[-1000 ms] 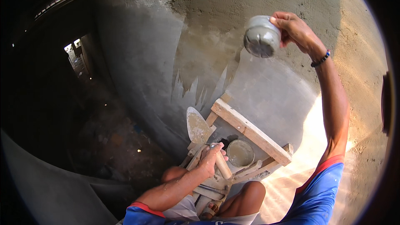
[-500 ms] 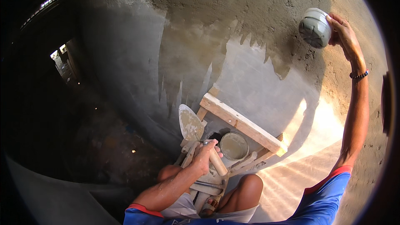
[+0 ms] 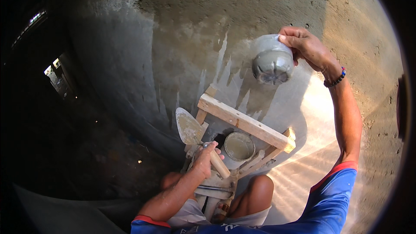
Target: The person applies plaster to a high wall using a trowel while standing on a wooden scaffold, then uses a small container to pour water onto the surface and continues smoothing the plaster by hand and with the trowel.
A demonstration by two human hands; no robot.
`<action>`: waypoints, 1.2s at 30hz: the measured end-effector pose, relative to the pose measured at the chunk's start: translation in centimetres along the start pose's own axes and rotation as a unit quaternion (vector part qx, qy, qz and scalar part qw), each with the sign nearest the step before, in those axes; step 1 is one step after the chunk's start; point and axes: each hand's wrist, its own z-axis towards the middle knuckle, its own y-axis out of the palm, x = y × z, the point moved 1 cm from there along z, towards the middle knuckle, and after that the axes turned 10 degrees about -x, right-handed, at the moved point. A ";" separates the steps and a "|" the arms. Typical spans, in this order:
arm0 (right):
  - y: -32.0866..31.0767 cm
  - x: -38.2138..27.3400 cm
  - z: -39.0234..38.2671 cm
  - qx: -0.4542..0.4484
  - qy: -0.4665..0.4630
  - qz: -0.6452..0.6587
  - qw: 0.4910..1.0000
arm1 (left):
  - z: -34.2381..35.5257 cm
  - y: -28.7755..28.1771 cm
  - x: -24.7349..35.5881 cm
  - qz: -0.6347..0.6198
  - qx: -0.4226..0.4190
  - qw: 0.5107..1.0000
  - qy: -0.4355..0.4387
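Note:
Raised at the upper right, my right hand (image 3: 308,48) grips the rim of a cut-off plastic bottle bottom (image 3: 273,63), tilted, with grey residue or liquid inside. Behind it stands a plastered wall (image 3: 186,47), its rough upper part brownish and damp, with dark wet streaks running down over the smoother grey below. Low in the middle, my left hand (image 3: 205,161) is closed around a pointed trowel (image 3: 189,126), near where the wooden handle meets the blade. Grey mortar smears the blade. Beside that hand sits a round bucket (image 3: 234,164) holding greyish liquid.
A wooden trestle's top beam (image 3: 245,121) crosses between me and the wall, just beyond the bucket. My bent knees (image 3: 258,190) are below. Darkness fills the left side, where a small bright opening (image 3: 56,76) shows. Sunlight strikes the wall at right.
My right hand has brought the bottle bottom leftward and down across the wall. New wet streaks run lower, behind the beam. My left hand still holds the trowel in nearly the same place.

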 end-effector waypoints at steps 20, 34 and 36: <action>3.6 12.0 -16.8 0.156 0.045 -0.310 0.937 | 0.1 -0.2 -0.3 -0.008 0.008 1.000 -0.008; 24.1 31.3 -13.9 -0.061 -0.045 -0.231 0.970 | -0.6 -0.1 1.0 -0.012 0.015 0.999 0.044; 25.0 32.9 -13.5 -0.006 -0.057 -0.246 0.968 | -0.7 -0.4 0.7 -0.016 0.029 0.998 0.055</action>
